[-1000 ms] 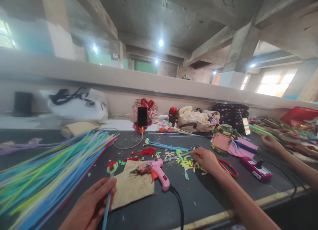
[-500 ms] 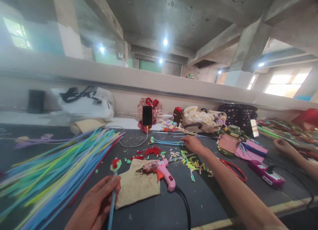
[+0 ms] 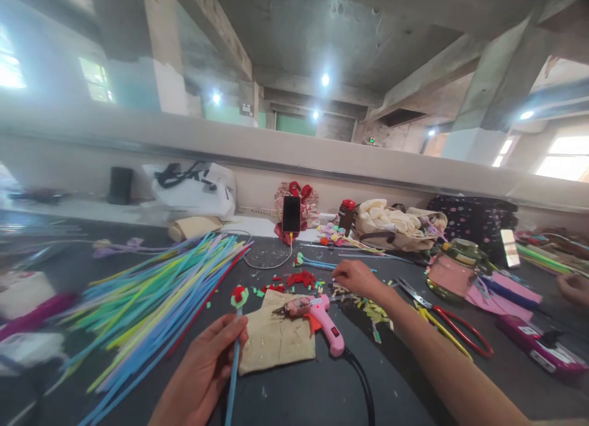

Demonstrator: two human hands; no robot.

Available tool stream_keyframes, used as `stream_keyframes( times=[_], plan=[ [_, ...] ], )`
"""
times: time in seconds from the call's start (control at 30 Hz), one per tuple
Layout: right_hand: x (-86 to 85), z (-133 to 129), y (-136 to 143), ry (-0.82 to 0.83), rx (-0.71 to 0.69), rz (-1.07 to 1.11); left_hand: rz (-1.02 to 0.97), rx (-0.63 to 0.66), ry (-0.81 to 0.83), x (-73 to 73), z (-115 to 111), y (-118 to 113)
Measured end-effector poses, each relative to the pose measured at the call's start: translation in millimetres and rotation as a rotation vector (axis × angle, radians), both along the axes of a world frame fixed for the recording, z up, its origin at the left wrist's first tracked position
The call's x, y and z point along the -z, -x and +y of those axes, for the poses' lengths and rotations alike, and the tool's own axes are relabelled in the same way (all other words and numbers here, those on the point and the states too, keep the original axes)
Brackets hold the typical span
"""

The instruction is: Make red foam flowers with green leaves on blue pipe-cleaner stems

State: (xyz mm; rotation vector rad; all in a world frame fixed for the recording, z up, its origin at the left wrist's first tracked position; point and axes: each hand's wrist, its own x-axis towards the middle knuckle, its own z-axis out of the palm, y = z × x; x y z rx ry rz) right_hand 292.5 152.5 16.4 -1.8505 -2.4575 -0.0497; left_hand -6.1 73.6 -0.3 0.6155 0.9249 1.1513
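My left hand (image 3: 202, 364) is closed around a blue pipe-cleaner stem (image 3: 234, 377), held upright. A small red and green pipe-cleaner flower (image 3: 239, 297) tops it. My right hand (image 3: 356, 277) reaches forward, palm down, fingertips bent together at the small cream cut pieces (image 3: 339, 288). Whatever those fingers pinch, if anything, is too small to make out. A pink glue gun (image 3: 329, 328) lies between my hands on a beige cloth pad (image 3: 276, 346), nozzle to the left. Red pieces (image 3: 301, 279) lie behind it. Blue stems with a green and red head (image 3: 317, 263) lie just behind my right hand.
Many coloured pipe cleaners (image 3: 170, 309) spread across the left. Yellow-green bits (image 3: 375, 312), scissors (image 3: 462, 331), yellow-handled pliers (image 3: 444, 334), a jar (image 3: 453, 269) and a purple power strip (image 3: 543, 346) are right. A phone (image 3: 291, 214) stands behind. Another person's hand (image 3: 573, 288) shows far right.
My right hand has moved from the blue stems nearer to me, to the cream pieces. My left hand still holds the flower stem. The view has turned left.
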Motion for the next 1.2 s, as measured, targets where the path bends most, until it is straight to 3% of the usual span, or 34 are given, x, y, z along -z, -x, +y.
stream_keyframes(
  times=[0.2,0.33,0.53,0.73,0.93,1.2],
  plan=[
    [-2.5,12.1,55.7,-0.015,-0.162,0.024,-0.088,-0.015,-0.041,4.9,0.4,1.9],
    [-4.7,24.3,78.6,0.023,-0.270,-0.001,-0.132,-0.016,-0.089,7.8,1.1,4.4],
    [-7.9,41.3,96.1,0.026,-0.191,-0.087,-0.108,-0.036,-0.112,13.1,4.8,5.7],
    [-12.9,47.0,131.9,0.087,-0.282,-0.089,-0.098,-0.050,-0.094,14.2,6.2,5.0],
    [-13.0,41.0,134.5,0.188,-0.368,-0.064,-0.099,-0.065,-0.094,14.1,4.1,4.2],
    [-4.2,32.9,123.4,0.221,-0.378,-0.034,-0.104,-0.047,-0.101,17.6,5.0,3.6]
  ],
)
